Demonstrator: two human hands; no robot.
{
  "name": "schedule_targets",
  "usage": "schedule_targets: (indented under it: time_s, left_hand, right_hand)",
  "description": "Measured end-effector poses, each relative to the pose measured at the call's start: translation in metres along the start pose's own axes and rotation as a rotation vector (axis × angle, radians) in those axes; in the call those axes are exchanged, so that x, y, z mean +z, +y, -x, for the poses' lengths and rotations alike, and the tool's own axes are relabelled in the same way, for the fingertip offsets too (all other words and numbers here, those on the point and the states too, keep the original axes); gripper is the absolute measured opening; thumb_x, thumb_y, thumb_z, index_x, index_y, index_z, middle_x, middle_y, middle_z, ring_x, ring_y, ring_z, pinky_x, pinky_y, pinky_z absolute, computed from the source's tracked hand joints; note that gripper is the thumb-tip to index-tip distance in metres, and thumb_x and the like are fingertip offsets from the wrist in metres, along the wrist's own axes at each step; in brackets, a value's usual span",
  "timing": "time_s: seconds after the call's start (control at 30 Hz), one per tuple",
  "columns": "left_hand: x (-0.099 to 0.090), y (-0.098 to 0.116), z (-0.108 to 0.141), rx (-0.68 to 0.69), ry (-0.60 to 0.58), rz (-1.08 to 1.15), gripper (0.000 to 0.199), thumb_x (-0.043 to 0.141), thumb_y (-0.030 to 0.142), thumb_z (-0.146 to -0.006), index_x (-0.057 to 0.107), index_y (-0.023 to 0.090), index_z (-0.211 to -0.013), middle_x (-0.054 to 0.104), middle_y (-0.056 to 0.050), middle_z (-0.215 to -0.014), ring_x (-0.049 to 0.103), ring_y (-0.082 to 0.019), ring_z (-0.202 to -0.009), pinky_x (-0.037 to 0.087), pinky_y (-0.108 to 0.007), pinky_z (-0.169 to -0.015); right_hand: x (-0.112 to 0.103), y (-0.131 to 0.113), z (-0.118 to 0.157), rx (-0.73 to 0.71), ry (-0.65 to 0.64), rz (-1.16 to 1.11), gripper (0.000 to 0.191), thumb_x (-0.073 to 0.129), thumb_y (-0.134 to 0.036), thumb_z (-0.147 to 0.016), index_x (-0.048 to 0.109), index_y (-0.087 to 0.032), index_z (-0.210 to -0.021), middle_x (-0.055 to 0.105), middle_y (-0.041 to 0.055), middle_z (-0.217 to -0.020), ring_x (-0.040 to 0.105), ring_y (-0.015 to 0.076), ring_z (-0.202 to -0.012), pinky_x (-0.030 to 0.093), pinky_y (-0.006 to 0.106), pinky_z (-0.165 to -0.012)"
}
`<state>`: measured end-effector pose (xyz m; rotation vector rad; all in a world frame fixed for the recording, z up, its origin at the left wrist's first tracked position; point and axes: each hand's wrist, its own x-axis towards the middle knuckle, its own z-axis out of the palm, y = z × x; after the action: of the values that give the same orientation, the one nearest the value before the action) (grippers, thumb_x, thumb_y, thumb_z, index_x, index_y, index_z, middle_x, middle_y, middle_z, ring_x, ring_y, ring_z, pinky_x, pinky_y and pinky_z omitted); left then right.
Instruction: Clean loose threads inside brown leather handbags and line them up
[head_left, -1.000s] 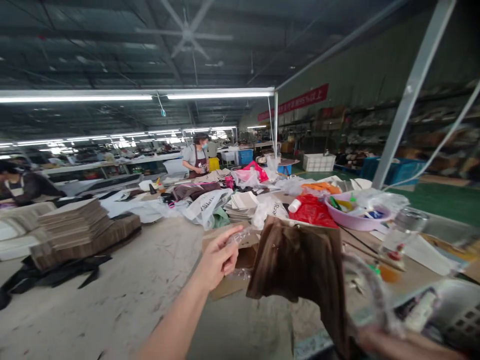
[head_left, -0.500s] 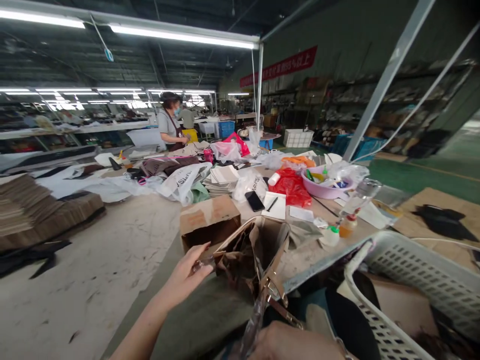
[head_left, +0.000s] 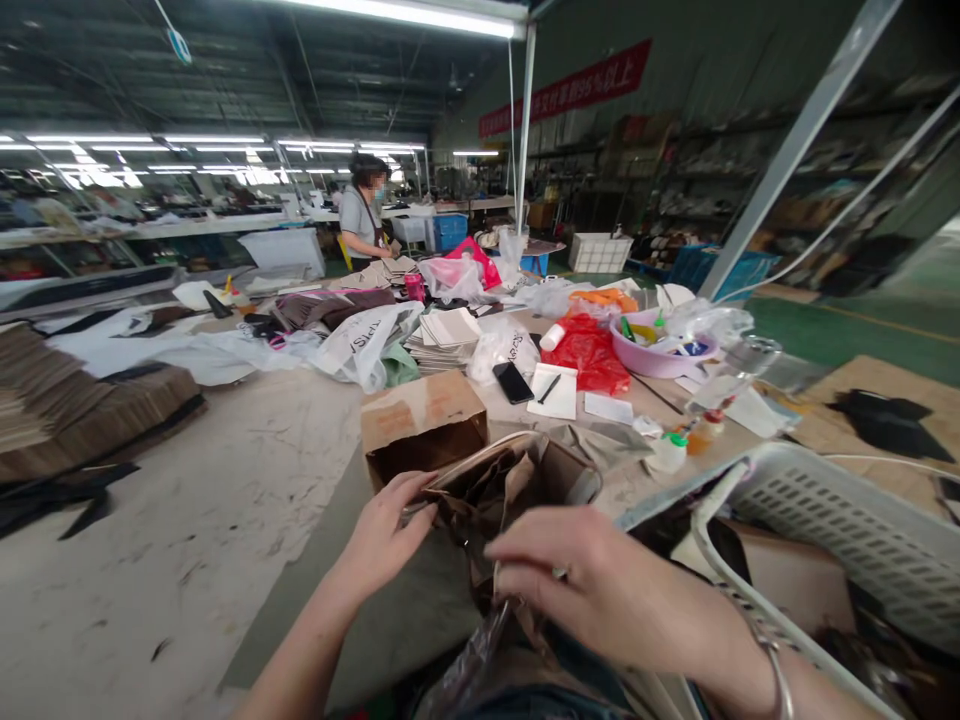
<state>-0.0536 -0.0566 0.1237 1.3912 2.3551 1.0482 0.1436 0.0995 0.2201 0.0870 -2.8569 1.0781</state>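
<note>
A brown handbag [head_left: 517, 485] stands with its mouth open at the near edge of the table, crumpled brown lining or paper showing inside. My left hand [head_left: 386, 535] is closed on the bag's left rim, thumb on the near side. Across the bag's near side reaches my right hand [head_left: 592, 575], its thumb and fingers pinched at the edge and hiding the buckled strap. Whether it grips the rim or the strap is hard to see. Clear plastic wrap [head_left: 476, 650] hangs below that hand. An open cardboard box [head_left: 424, 410] lies just behind the bag.
A white plastic basket [head_left: 847, 500] stands at right with pieces inside. Behind the bag lie a phone [head_left: 513, 382], a notepad [head_left: 553, 392], a red plastic bag [head_left: 585, 355] and a lilac basin [head_left: 664, 355]. Brown stacks [head_left: 82, 410] sit at left. A co-worker [head_left: 364, 215] stands beyond the table.
My right hand has risen from the bottom edge to the bag's near side, now covering the buckles. My left hand stays at the left rim. The view has tilted slightly down.
</note>
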Motion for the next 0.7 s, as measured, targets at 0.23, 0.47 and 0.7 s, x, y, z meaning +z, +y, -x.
schedule_targets:
  time_s: [0.23, 0.47, 0.7]
  left_hand:
    - [0.017, 0.013, -0.01, -0.068, 0.05, 0.016, 0.05, 0.051, 0.03, -0.081, 0.042, 0.023, -0.13, 0.056, -0.006, -0.125, 0.053, -0.022, -0.112, 0.039, -0.039, -0.099]
    - [0.016, 0.012, -0.013, -0.087, 0.006, 0.036, 0.054, 0.053, 0.031, -0.081, 0.037, 0.025, -0.132, 0.059, -0.007, -0.12, 0.057, -0.023, -0.107, 0.042, -0.038, -0.092]
    - [0.013, -0.002, -0.013, -0.121, -0.048, 0.019, 0.045, 0.051, 0.035, -0.084, 0.042, 0.023, -0.127, 0.065, -0.007, -0.106, 0.061, -0.023, -0.097, 0.044, -0.033, -0.083]
  right_hand:
    - [-0.012, 0.046, -0.035, 0.186, 0.179, 0.605, 0.015, 0.055, -0.03, -0.087, 0.062, -0.018, -0.091, 0.062, 0.0066, -0.096, 0.055, 0.0196, -0.095, 0.041, 0.03, -0.086]
    - [0.006, 0.052, -0.046, 0.37, 0.209, 0.73, 0.031, 0.051, -0.046, -0.087, 0.059, -0.017, -0.092, 0.063, 0.0085, -0.091, 0.058, 0.0233, -0.086, 0.044, 0.031, -0.072]
    - [-0.003, 0.061, -0.029, 0.395, 0.017, 0.817, 0.017, 0.06, -0.028, -0.08, 0.065, -0.016, -0.07, 0.066, 0.0096, -0.074, 0.062, 0.0246, -0.073, 0.044, 0.03, -0.061]
